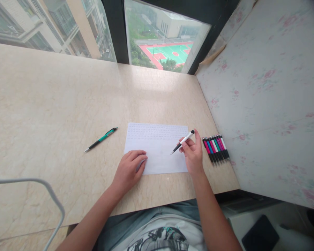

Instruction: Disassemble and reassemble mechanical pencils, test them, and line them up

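A white sheet of paper (157,162) lies on the marble-patterned ledge, with rows of small handwriting across its upper part. Resting on its lower left corner is my left hand (132,165), palm down and holding nothing, the fingers slightly bent. My right hand (192,153) grips a white ballpoint pen (183,141) with a black grip, over the right side of the paper. The pen slants, its tip pointing down and left; whether the tip touches the sheet I cannot tell. A green and black pen (101,139) lies on the ledge left of the paper.
Several pens (216,149) in mixed colours lie in a row right of the paper, close to the flowered wall (272,104). A grey cable (52,195) curves over the near left. Windows stand behind the marble ledge (54,104), whose front edge meets my lap.
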Demonstrator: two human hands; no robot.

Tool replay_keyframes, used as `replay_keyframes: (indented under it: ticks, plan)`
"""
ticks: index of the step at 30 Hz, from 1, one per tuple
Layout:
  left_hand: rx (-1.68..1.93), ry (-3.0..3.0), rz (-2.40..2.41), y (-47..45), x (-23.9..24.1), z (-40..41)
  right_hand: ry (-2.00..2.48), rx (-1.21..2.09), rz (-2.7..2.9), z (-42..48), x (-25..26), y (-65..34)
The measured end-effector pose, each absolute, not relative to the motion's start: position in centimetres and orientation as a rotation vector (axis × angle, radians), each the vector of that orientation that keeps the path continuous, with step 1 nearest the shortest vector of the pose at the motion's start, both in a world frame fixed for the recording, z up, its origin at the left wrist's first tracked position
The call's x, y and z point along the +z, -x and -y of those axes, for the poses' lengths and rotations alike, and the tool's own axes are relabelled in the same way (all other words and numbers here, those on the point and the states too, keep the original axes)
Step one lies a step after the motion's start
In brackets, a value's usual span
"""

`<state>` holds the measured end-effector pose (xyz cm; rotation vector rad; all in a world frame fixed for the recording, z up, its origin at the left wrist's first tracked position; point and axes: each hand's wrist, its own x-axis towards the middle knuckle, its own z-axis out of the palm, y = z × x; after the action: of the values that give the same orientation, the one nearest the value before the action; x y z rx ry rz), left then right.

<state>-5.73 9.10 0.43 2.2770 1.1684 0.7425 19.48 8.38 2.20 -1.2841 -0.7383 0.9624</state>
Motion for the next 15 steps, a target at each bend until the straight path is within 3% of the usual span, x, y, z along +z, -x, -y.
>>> replay_keyframes:
  ticks: [7, 15]
  plan:
    - [0.715, -2.327, -1.196, 5.5, 0.4, -9.1, 1.287, 0.794, 0.491, -9.2, 0.9, -22.0]
    - [0.703, -2.380, -1.260, 5.5, 0.2, -9.1, 1.508, 0.756, 1.030, -10.9, 0.7, -24.1]
